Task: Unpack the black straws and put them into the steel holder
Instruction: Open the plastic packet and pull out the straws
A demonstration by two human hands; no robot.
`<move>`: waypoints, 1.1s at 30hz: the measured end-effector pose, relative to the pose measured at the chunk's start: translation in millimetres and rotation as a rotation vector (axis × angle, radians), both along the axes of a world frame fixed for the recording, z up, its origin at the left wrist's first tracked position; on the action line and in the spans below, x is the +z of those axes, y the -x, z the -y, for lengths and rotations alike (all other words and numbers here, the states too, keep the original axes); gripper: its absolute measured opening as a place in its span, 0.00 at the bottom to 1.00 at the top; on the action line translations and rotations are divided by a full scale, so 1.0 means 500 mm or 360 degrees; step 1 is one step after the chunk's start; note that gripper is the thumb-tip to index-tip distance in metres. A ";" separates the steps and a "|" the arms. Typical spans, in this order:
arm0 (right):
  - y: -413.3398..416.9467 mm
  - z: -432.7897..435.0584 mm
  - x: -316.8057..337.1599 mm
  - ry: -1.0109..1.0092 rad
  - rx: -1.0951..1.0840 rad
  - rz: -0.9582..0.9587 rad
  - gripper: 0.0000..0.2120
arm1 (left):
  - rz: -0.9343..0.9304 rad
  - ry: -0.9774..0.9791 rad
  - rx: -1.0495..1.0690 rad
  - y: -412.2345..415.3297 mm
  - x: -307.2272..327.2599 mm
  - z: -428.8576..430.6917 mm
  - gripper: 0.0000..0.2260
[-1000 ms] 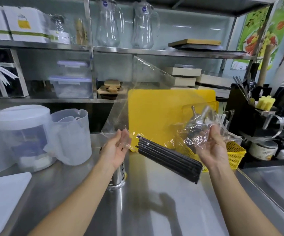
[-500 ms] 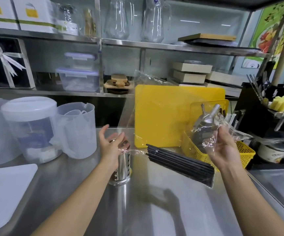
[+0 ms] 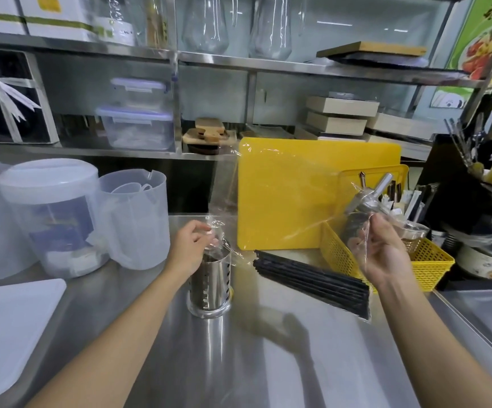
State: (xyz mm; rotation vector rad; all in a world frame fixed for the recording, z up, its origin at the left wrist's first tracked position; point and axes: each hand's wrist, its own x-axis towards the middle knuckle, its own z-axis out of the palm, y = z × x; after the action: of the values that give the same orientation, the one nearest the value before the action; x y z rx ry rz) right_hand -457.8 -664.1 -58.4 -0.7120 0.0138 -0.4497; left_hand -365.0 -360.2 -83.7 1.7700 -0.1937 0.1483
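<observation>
Black straws (image 3: 312, 278): one bundle, lying flat on the steel counter (image 3: 268, 363), slanting from beside the holder toward the right wrist. Their near end sits inside the bottom of a clear plastic wrapper (image 3: 283, 201); the far end appears uncovered, though the film's edge there is hard to trace. None are in the holder.

Steel holder (image 3: 209, 285): upright on the counter, slotted wall, just left of the bundle.

Left hand (image 3: 193, 245): over the holder's mouth, fingertips pinched together on a corner of the wrapper.

Right hand (image 3: 383, 251): raised above the near end of the bundle, fingers curled closed around gathered film. The wrapper stretches slack between the two hands, across the front of a yellow cutting board (image 3: 312, 195) that leans at the counter's back.

Yellow basket (image 3: 427, 260): behind the right hand, holding a metal scoop (image 3: 368, 198).

Two translucent plastic jugs (image 3: 97, 219): left of the holder. A white board (image 3: 6, 325) lies at the near left edge.
</observation>
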 end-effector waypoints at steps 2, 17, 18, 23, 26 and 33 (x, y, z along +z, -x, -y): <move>-0.004 -0.004 -0.001 -0.0001 -0.0034 -0.0037 0.12 | 0.0052 -0.0066 0.0038 -0.003 0.001 -0.001 0.08; -0.053 0.006 0.001 0.0168 0.0009 -0.0070 0.16 | 0.0073 0.0006 -0.0036 -0.036 0.004 -0.010 0.23; -0.053 0.005 0.003 0.0194 0.0031 -0.0070 0.23 | 0.0071 -0.0040 -0.0024 -0.042 0.006 -0.009 0.28; -0.051 0.014 0.003 0.0231 0.0129 -0.0068 0.37 | 0.0095 0.0046 -0.0016 -0.082 0.048 -0.009 0.33; -0.049 0.016 0.009 0.0185 0.0159 -0.0037 0.40 | 0.0251 -0.0040 -0.0078 -0.090 0.072 -0.007 0.18; -0.060 0.018 0.003 0.0208 0.0145 -0.0047 0.32 | 0.0268 -0.0004 -0.0224 -0.081 0.087 0.005 0.06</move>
State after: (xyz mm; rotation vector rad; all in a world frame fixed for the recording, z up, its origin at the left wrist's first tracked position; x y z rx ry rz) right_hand -427.9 -673.2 -56.7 -0.8445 -0.0206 -0.3554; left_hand -324.6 -362.6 -40.1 1.7404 -0.4392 0.1956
